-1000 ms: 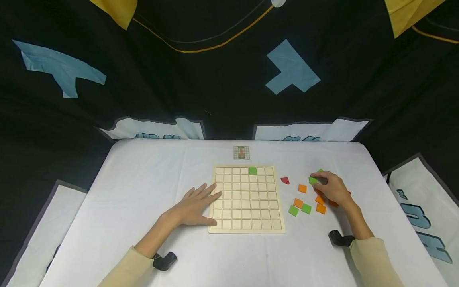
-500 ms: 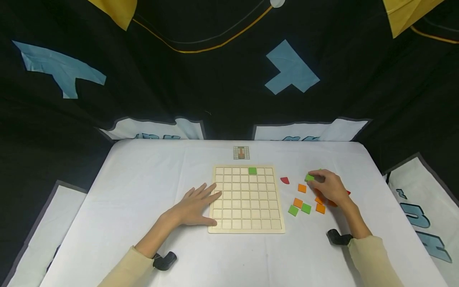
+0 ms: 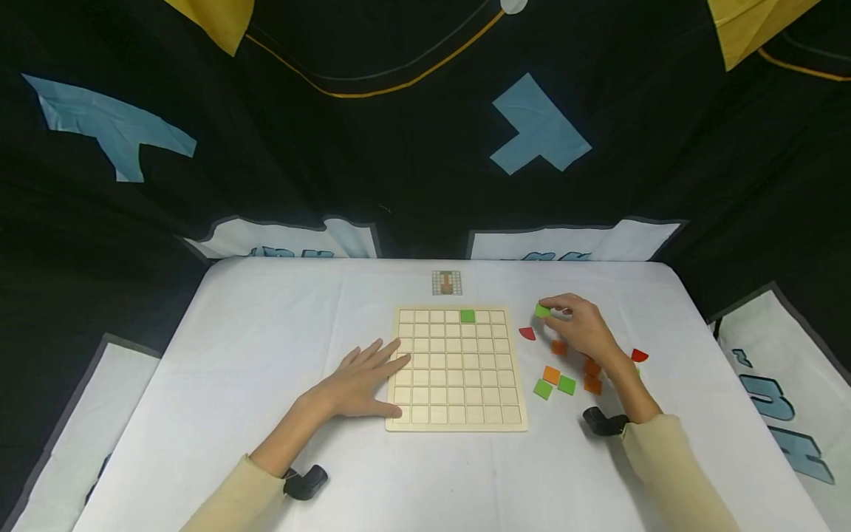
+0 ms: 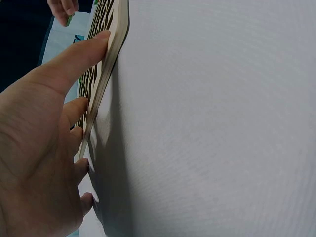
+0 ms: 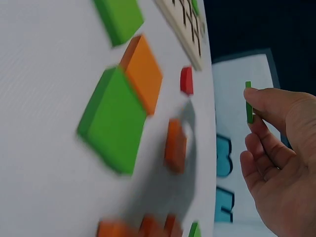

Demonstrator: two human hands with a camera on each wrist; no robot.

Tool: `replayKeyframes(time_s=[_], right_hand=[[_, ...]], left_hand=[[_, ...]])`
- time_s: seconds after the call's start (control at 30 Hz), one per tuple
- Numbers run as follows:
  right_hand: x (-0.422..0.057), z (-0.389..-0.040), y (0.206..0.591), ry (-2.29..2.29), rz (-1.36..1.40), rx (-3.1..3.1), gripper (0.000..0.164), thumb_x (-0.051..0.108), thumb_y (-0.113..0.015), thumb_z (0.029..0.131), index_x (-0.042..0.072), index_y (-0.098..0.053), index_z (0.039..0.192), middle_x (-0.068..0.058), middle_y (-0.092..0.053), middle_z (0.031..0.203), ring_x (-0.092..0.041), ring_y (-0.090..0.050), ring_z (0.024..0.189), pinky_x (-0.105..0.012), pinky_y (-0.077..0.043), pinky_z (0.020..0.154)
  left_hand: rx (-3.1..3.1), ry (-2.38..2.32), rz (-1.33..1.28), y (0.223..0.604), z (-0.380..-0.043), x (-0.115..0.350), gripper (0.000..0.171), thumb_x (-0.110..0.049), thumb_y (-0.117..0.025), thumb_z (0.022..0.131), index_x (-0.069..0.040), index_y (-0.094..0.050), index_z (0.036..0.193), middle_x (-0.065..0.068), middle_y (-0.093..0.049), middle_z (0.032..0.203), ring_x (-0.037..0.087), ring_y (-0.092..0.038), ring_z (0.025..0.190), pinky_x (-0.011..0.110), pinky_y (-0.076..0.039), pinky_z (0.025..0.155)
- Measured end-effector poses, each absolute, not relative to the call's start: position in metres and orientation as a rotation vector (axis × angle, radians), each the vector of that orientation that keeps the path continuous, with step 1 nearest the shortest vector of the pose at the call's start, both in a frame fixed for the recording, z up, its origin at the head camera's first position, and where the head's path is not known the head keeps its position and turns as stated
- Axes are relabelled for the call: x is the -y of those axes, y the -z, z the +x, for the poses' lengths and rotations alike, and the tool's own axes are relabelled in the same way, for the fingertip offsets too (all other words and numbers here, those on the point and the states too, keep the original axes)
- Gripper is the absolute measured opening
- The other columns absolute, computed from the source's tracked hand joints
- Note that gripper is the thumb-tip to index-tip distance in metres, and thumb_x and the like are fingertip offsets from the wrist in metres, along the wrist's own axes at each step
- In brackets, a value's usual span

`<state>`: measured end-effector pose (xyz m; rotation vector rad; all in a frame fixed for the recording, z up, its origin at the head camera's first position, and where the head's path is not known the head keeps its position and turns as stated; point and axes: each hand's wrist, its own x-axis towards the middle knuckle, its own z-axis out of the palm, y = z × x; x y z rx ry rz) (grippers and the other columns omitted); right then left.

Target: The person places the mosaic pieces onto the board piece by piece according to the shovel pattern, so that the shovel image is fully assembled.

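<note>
A pale wooden grid board (image 3: 459, 369) lies mid-table, with one green square tile (image 3: 467, 316) set in its far row. My left hand (image 3: 362, 384) rests on the board's left edge, fingers spread; the left wrist view shows the thumb (image 4: 81, 57) on the rim. To the right of the board, my right hand (image 3: 580, 325) pinches another green square tile (image 5: 249, 102) between thumb and fingers, raised above the table. Under and near that hand lie loose orange tiles (image 3: 552, 374), green tiles (image 3: 542, 389) and a red quarter-round piece (image 3: 527, 333).
Behind the board lies a small printed pattern card (image 3: 447, 282). A second red piece (image 3: 639, 355) lies by the right forearm. The white-covered table (image 3: 279, 325) ends at a dark curtain (image 3: 399, 170) at the back.
My right hand has lifted the green tile from the loose pieces and carried it left toward the board, uncovering the red piece behind it. The left hand has stayed put.
</note>
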<state>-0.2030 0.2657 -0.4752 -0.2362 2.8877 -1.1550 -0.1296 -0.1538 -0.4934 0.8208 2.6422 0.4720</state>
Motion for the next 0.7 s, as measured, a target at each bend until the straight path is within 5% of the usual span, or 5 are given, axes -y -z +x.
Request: replayKeyframes(time_s=[0.7], right_hand=[[-0.178,-0.231,0.474,1.22,-0.597,-2.728,0.031,0.011,-0.072,0.092,0.002,-0.07,0.122,-0.012,-0.066,0.122,-0.032,-0.06,0.117,-0.045,-0.048,0.1]], left_hand=[[-2.633,-0.465,0.828,0.492,-0.13,0.157,0.093,-0.062,-0.069,0.084,-0.016,-0.034,0.157,0.01,-0.013,0.166,0.039,-0.009,0.15,0.061,-0.008,0.117]])
